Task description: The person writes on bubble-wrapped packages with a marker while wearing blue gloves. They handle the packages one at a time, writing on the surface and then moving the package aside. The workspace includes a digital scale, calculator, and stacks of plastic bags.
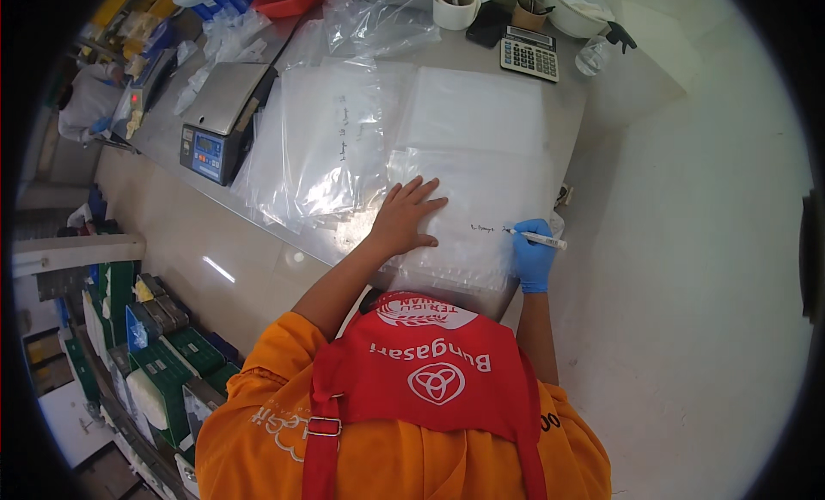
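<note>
A stack of clear plastic bags (468, 186) lies on the metal table in front of me. My left hand (407, 216), bare, rests flat on the top bag with its fingers spread. In a blue glove, my right hand (533, 255) grips a white marker pen (544, 239), its tip at the end of a short line of dark handwriting on that bag. Left of the stack is a pile of clear bags (318, 147) with handwriting on the upper ones.
Beyond the bags stand a calculator (529, 55), a tape roll (455, 10), a spray bottle (593, 56) and a white bowl (577, 14). A digital scale (225, 113) sits at the left. A white wall (687, 268) borders the right. Another person (88, 103) works at far left.
</note>
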### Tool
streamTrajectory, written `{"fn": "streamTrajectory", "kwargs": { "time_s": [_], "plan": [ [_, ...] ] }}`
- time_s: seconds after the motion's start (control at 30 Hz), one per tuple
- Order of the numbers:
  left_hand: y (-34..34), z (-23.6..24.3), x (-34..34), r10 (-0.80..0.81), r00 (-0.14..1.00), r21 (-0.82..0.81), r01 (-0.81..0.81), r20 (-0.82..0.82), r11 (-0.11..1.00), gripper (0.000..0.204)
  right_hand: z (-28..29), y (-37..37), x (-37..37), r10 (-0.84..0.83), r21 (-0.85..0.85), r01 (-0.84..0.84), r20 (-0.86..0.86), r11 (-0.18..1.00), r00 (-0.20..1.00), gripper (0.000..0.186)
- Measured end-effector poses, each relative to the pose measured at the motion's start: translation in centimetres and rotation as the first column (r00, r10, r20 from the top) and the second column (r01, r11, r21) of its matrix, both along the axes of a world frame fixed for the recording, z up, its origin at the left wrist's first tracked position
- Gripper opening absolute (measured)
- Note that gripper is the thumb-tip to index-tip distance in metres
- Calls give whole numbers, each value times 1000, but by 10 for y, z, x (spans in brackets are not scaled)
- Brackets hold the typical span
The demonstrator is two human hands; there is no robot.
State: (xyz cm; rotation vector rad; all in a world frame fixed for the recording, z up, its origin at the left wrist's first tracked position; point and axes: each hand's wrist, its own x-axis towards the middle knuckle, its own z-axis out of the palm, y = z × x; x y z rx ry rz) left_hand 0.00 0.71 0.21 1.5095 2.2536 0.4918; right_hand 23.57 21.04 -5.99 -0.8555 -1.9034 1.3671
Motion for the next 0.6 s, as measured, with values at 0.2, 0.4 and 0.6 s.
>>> {"fn": "streamTrajectory", "kwargs": {
  "time_s": [0.2,0.4,0.6],
  "plan": [
    [0,-1,0,4,1000,8,-4,6,1000,85,-9,4,1,-6,21,6,-37,1000,999,12],
    [-1,-2,-1,-2,1000,4,2,0,1000,86,-6,8,3,46,-23,-46,-27,999,999,10],
    [4,18,14,-38,995,11,39,-88,999,59,3,0,-2,-58,-40,56,-66,998,996,8]
  ]
}}
